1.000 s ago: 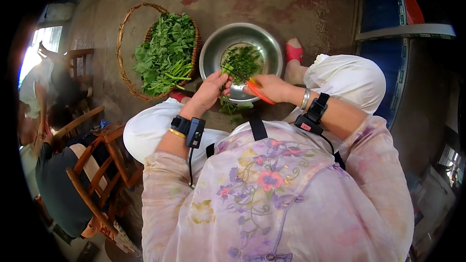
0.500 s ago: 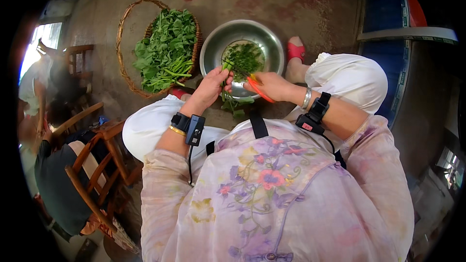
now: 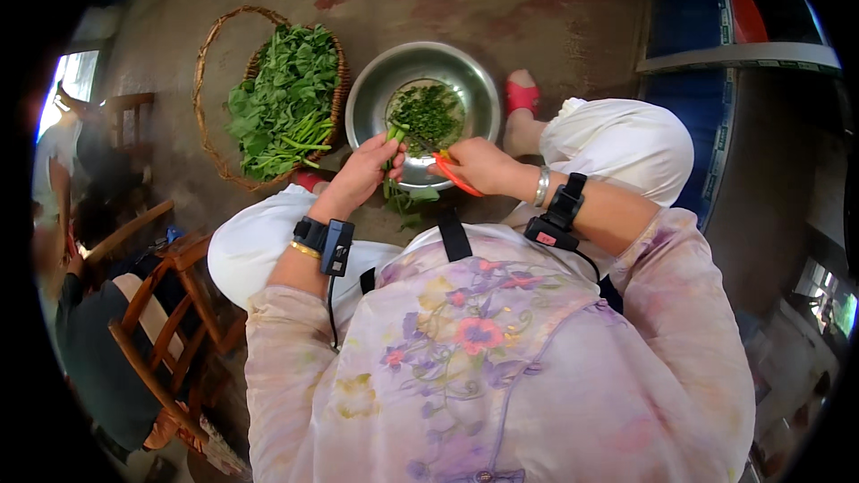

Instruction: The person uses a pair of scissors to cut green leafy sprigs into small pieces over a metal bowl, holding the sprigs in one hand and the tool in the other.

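My left hand [image 3: 365,170] is closed round a bunch of green leafy stems [image 3: 395,132]; their cut ends point up over the near left rim of a metal basin [image 3: 362,89], and the leaves hang down below the hand. My right hand [image 3: 483,166] grips orange-handled scissors [image 3: 458,175], whose blades reach left toward the stems. How far apart the blades are is too small to tell. Chopped greens [image 3: 429,116] lie on the bottom of the basin. Left of it, a wicker basket [image 3: 340,94] is heaped with leafy greens [image 3: 282,94], stems toward me.
The basket's tall handle [image 3: 199,94] arches out to the left. My red-shod foot [image 3: 522,96] is just right of the basin. Wooden chairs [image 3: 148,326] and a seated person in dark clothes [image 3: 103,362] are at the left. A blue panel with a pale bar [image 3: 743,57] stands at the right.
The whole scene has shifted slightly left in the picture. Both hands stay over the basin's near edge, still holding the stems and the scissors.
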Motion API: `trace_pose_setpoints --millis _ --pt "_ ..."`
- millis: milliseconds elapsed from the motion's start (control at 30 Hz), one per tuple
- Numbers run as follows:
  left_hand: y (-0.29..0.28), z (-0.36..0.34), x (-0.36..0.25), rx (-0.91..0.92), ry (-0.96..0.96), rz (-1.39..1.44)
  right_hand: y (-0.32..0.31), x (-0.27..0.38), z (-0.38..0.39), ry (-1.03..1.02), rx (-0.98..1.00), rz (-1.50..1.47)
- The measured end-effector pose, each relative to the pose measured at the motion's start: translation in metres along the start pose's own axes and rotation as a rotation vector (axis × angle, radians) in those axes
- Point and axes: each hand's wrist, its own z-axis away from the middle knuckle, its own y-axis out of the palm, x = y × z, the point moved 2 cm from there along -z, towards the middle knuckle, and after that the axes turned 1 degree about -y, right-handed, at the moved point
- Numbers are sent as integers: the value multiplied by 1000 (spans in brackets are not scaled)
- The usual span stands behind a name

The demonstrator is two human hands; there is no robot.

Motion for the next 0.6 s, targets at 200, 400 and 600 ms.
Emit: trace_pose_setpoints --millis 200,400,600 --pt "0 1 2 4 -22 -34 8 -9 -3 5 -19 26" --pt "-6 -6 10 -54 -49 -194 8 -13 -1 1 -18 75" --pt "-9 -5 6 -100 -44 -46 8 -17 -4 -15 -97 -7"
